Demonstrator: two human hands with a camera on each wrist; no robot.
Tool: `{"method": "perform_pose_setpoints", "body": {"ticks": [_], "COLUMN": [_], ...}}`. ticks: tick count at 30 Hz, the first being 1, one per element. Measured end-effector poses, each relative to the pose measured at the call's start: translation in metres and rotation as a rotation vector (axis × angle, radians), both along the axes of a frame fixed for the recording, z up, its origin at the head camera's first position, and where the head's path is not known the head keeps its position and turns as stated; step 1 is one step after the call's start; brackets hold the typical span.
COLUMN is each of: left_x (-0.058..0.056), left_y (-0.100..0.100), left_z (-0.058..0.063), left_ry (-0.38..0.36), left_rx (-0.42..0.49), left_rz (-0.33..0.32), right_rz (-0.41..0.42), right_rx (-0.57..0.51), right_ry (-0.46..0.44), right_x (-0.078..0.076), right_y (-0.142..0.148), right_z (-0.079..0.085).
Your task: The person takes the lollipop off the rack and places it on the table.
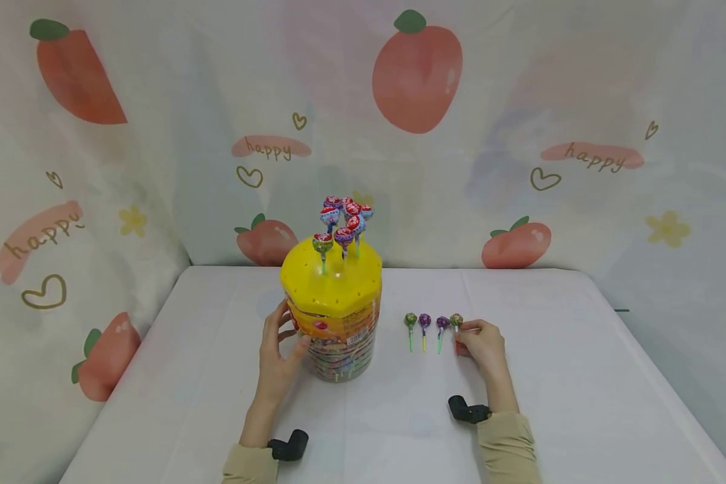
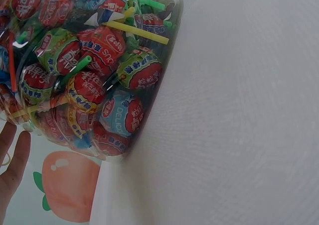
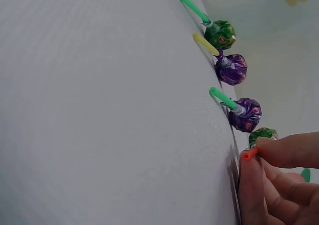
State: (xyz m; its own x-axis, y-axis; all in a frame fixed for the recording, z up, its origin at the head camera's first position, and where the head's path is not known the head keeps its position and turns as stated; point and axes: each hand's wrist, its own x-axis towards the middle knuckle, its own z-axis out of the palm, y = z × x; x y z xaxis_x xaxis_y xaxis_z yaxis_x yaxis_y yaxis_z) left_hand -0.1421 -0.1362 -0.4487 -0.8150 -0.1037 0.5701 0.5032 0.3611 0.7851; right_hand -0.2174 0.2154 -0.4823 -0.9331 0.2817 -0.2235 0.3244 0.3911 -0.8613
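On our white bench stands a yellow-lidded jar, our left hand curved round its side. To the jar's right, the fingers of our right hand pinch a lollipop, rightmost of four, by its orange stick: head pointing away, long axis front to back. We're likely picking it up or aligning it; next calls for steady pinching.

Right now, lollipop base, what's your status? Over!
Left hand holds candy jar. Right hand pinches red-stick lollipop. Three loose lollipops lie between it and jar.
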Motion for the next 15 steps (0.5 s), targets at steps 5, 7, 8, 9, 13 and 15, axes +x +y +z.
{"method": "perform_pose_setpoints", "body": {"ticks": [5, 7, 8, 9, 13, 15], "left_x": [0.0003, 0.0006, 0.0007, 0.0008, 0.0003, 0.0002], "left_y": [0.0002, 0.0004, 0.0005, 0.0006, 0.0006, 0.0007], "left_z": [0.0002, 0.0006, 0.0009, 0.0010, 0.0008, 0.0010], "left_ry": [-0.014, -0.023, -0.028, -0.031, -0.030, -0.030], "left_rx": [0.009, 0.014, 0.014, 0.014, 0.007, 0.005], "left_rz": [0.000, -0.001, -0.001, -0.002, 0.000, 0.000], "right_rz": [-0.004, -0.003, -0.001, -0.001, 0.005, 0.012], "right_rx": [0.025, 0.033, 0.038, 0.044, 0.066, 0.081], "right_ry": [-0.003, -0.005, -0.005, -0.006, -0.003, -0.002], "right_x": [-0.0007, -0.0007, -0.0007, -0.0006, -0.0005, -0.0001], "right_y": [-0.0012, -0.0015, -0.0015, -0.0016, -0.0006, -0.0001], "right_z": [-0.0003, 0.0000, 0.0000, 0.0001, -0.0008, -0.0009]}}
